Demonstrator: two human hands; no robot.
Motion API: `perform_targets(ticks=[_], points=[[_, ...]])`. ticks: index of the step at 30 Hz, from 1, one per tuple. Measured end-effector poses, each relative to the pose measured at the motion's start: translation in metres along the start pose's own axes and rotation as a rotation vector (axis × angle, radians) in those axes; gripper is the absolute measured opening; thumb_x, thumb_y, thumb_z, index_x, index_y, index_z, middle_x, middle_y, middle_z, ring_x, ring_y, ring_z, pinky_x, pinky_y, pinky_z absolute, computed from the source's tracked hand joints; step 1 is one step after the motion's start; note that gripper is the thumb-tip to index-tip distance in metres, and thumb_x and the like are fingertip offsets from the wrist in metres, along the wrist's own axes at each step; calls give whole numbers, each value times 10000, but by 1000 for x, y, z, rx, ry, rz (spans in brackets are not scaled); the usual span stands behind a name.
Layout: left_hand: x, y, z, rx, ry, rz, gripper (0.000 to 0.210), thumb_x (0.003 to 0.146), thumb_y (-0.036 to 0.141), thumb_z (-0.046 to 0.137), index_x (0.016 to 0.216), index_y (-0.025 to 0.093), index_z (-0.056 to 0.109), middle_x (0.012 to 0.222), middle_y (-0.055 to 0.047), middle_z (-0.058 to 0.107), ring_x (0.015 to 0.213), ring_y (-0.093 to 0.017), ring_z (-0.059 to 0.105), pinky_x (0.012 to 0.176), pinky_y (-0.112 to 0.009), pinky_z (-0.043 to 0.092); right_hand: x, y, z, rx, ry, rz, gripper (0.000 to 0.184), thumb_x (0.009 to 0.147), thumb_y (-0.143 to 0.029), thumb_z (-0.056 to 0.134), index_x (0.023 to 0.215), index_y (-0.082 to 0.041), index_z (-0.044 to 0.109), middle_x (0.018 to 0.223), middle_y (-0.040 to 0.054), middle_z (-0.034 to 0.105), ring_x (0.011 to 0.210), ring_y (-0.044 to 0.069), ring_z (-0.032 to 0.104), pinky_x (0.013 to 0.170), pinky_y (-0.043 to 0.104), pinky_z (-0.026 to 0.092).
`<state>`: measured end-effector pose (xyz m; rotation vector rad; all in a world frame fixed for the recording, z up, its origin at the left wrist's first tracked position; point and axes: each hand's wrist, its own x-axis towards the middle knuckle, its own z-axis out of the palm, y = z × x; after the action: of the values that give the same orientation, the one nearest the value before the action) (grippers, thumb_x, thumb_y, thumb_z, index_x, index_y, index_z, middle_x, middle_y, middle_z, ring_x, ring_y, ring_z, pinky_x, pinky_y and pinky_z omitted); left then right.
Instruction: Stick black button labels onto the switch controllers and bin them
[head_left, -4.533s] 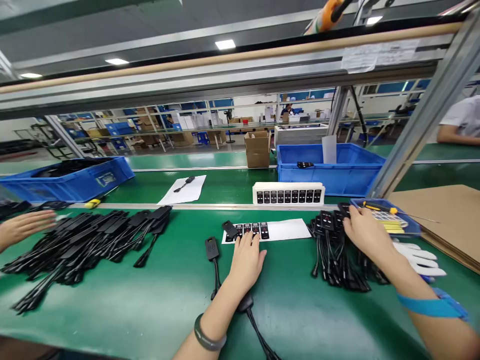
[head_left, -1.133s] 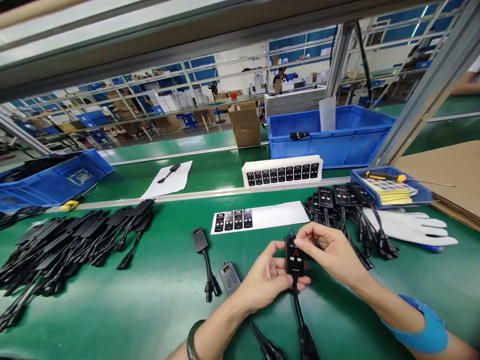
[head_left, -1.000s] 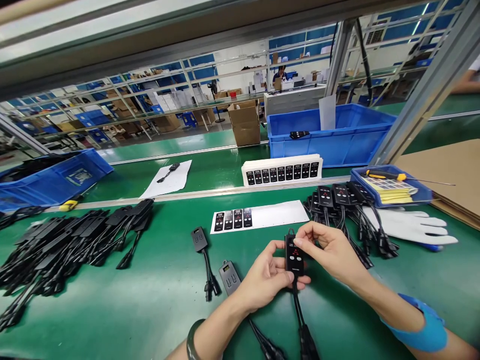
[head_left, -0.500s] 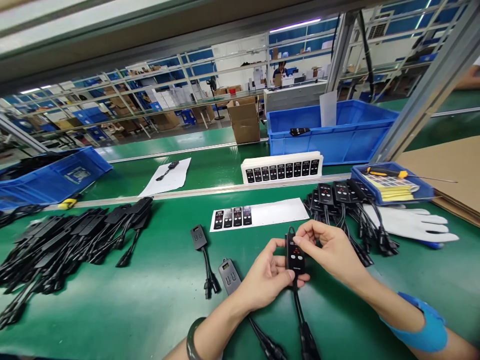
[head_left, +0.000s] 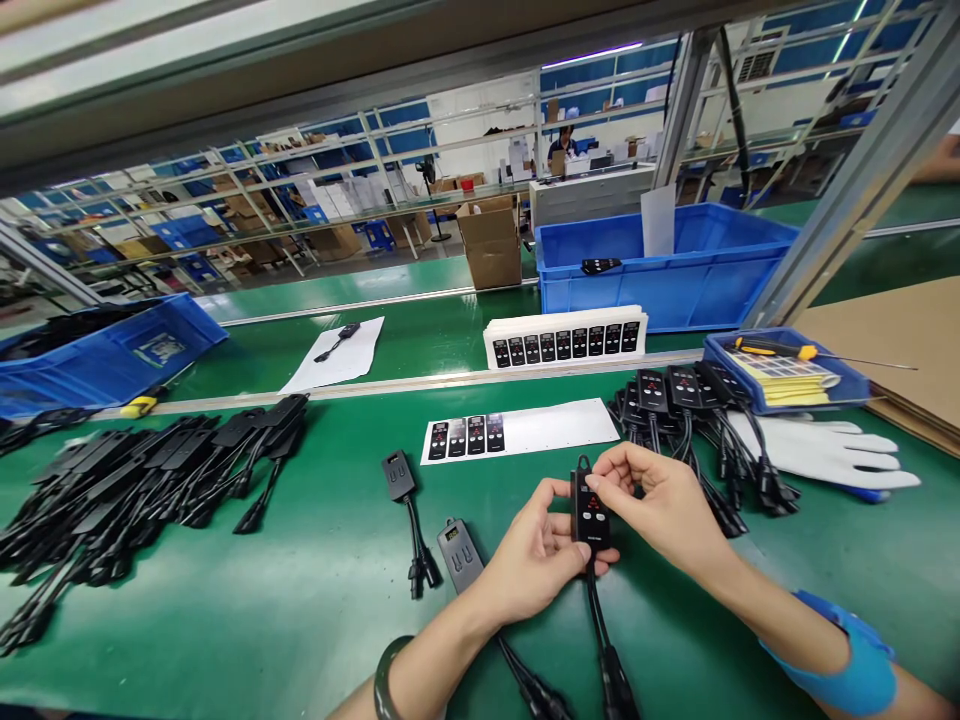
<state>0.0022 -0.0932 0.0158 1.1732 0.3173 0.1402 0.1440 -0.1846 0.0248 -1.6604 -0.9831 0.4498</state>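
Note:
My left hand (head_left: 541,548) is wrapped round the lower part of a small black controller (head_left: 592,518) with red marks and two pale buttons on its face. The thumb of my right hand (head_left: 651,498) presses on the upper face, its fingers curled at the top edge. Black cables hang from the controller towards me. Beneath my left forearm lies a second controller (head_left: 459,555) with a bare face, and a third (head_left: 396,475) lies further left. Beyond my hands a white label sheet (head_left: 559,428) carries several black labels at its left end.
Piled controllers (head_left: 165,450) lie at the left, and more with labelled faces (head_left: 652,390) at the right. A stack of label sheets (head_left: 566,340) stands behind. Around are a blue bin (head_left: 667,285), a small blue tray (head_left: 787,395) with a screwdriver (head_left: 776,347), and a white glove (head_left: 825,455).
Hardly anything differs. Both hands stay on the controller in the same grip, and the whole view has shifted very slightly.

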Motion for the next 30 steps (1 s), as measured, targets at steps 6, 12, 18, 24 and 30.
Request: perform_targets(ticks=[6,12,18,24,30], points=[[0,-1,-1,-78,8,9,507,702,362,754,999,192,380,941,-108,679,821,-229,688,763,-362,521,4,1,-6,-218,23,-23,281,778,-403,648,960,-224,530,590,-59,509,491,129,467,463,238,373],[2,2,-5,-169,22,7,366,792,407,637,978,176,422,866,-94,692,758,-251,700,673,-342,551,4,11,2,-140,-247,-54,303,867,-409,544,1099,-214,548,704,-17,570,545,143,522,501,246,422],[8,1,-9,-183,107,32,348,878,511,456,928,167,442,789,-99,691,661,-215,690,509,-237,510,-5,15,12,-63,-411,-57,862,690,-349,759,1408,-233,297,1133,67,599,811,210,622,677,286,515],[10,0,-9,-76,140,50,396,838,482,552,1051,184,401,828,-68,686,674,-203,691,572,-261,525,-5,16,14,101,-402,-25,605,927,-390,427,1464,-190,235,1105,75,623,815,191,628,689,294,523],[11,-6,-9,60,134,78,431,816,503,587,1012,191,363,774,-41,676,621,-181,677,556,-262,517,-8,16,22,5,-283,-97,481,932,-327,404,1386,-169,398,806,21,669,644,187,605,588,279,513]])
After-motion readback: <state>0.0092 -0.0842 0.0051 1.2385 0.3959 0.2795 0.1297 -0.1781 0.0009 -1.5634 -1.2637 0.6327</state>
